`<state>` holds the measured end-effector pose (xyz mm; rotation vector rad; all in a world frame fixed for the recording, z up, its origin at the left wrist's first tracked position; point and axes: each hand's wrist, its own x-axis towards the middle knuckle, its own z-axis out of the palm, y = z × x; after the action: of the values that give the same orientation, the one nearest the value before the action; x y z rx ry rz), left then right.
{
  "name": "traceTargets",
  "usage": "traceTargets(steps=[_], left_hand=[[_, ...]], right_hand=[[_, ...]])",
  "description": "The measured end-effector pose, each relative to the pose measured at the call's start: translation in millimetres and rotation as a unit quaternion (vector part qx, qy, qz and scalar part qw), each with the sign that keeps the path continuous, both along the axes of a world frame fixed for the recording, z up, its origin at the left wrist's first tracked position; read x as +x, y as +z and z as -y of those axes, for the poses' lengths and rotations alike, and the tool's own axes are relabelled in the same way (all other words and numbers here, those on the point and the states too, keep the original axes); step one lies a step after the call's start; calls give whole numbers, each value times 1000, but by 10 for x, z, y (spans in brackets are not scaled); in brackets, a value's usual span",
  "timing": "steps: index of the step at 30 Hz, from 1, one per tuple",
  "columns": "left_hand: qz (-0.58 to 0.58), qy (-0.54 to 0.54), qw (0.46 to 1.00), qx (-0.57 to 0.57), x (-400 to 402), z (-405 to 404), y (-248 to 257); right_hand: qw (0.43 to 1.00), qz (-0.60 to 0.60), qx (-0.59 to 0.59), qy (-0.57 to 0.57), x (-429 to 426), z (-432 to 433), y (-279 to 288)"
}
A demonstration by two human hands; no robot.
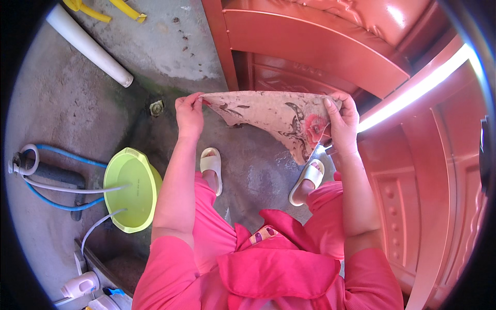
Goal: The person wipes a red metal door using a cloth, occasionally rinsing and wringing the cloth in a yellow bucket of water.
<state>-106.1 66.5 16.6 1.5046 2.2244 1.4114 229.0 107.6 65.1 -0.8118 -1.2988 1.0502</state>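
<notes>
A beige cloth with a red flower and dark leaf pattern (267,112) is stretched out in the air above the concrete floor. My left hand (190,116) pinches its upper left corner between thumb and fingers. At the cloth's right end, my right hand (343,118) grips the upper corner, thumb on top. The top edge is nearly straight between the two hands, and the lower edge hangs unevenly, lowest near my right foot. Dark spots or marks show on the fabric.
To the left stands a yellow-green plastic basin (153,174) with hoses reaching into it. A floor drain (156,108) lies near a white pipe (97,50). Red metal door panels (403,186) rise on the right. A pink plastic jug (81,285) is at the lower left.
</notes>
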Motion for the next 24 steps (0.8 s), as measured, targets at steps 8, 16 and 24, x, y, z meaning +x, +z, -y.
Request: traceTargets(steps=[8,16,24], left_hand=[[307,-30,949,59,-81,-39,-40],[622,-84,745,227,232,-102,-167],[746,-367,534,153,1023,-33,454]], right_hand=[[972,146,175,-57,41,67,24],[829,240,436,257,-707,1006,346],[866,267,328,266,-830,879,237]])
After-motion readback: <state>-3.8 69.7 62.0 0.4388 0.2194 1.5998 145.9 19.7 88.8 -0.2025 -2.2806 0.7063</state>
